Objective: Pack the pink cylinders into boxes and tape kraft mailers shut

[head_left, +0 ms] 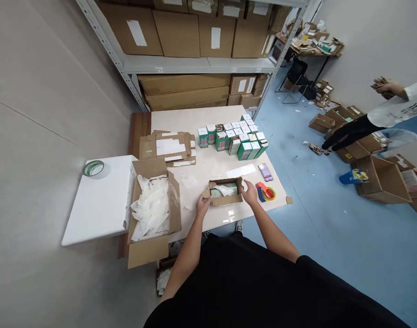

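Steel shelving (198, 66) stacked with cartons (177, 34) fills the far side of the room. A blue floor (307, 237) runs off to the right, where a co-worker (393, 114) stands among open cartons, holding a bundle of card. At the near left, an open carton (148, 251) packed with white film (150, 209) sits at the end of a white table (174, 123), just beside a white board (99, 205) that carries a roll of tape (93, 168).

Far on the table stand rows of green-and-white boxes (235, 141), with flattened cardboard (167, 148) to their left. Toward the near right lie a white sheet (240, 171), a blurred packet (265, 172) and a red tape dispenser (265, 190).

The small box (225, 200) sits open near the table's near edge, between the hands. Inside, a green carton (218, 193) lies partly under crumpled film (225, 189). The left hand (203, 205) is closed on the box's left flap, fingers curled around it. The right hand (249, 192) is half open, its fingertips at the right flap, with no clear grip.

The box looks light, and its thin flaps will likely bend, so the side walls or base seem the safer hold. The film looks soft and slippery.
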{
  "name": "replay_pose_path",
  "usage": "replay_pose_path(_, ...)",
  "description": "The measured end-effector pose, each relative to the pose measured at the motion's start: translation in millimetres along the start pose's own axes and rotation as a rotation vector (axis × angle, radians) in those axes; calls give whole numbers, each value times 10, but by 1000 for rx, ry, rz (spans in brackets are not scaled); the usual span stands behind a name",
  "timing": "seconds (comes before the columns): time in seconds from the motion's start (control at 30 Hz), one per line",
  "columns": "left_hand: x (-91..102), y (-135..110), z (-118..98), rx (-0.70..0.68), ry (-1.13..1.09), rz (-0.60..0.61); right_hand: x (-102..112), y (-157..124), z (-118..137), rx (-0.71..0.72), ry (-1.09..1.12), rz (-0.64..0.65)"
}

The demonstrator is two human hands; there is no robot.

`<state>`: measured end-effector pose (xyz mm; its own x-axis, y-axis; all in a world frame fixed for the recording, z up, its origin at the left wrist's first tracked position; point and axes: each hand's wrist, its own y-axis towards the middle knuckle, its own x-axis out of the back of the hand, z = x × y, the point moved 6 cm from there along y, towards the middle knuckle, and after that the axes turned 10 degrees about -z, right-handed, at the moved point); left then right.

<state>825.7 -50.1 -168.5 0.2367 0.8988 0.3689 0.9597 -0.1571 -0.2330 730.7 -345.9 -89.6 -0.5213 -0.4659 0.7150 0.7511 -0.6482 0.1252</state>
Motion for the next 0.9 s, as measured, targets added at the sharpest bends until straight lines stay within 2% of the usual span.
replay_pose_path(0.1,-134,33,-164,-110,38,57,-12,-48,-255,-183,22,67)
replay_pose_path(0.17,-247,42,-268,-206,217,159,-63,-122,-370,-276,47,155)
replay_pose_path(0.23,-336,33,-299,-259,433,279,-107,-194,-421,-306,78,227)
replay_pose_path(0.3,-358,23,-270,-257,606,352,-133,-237,-421,-290,111,260)
replay_pose_path(0.37,-328,16,-235,-235,688,375,-161,-250,-383,-246,137,282)
replay_pose_path(0.57,-202,34,-280,-234,665,397,-332,-250,-147,80,112,464)
replay_pose_path(0.63,-186,38,-317,-249,658,416,-351,-244,-133,136,66,486)
replay_pose_path(0.77,-175,71,-375,-239,634,432,-305,-230,-157,130,54,450)
replay_pose_path(0.9,-132,292,-557,-283,562,298,-276,-264,-161,68,102,403)
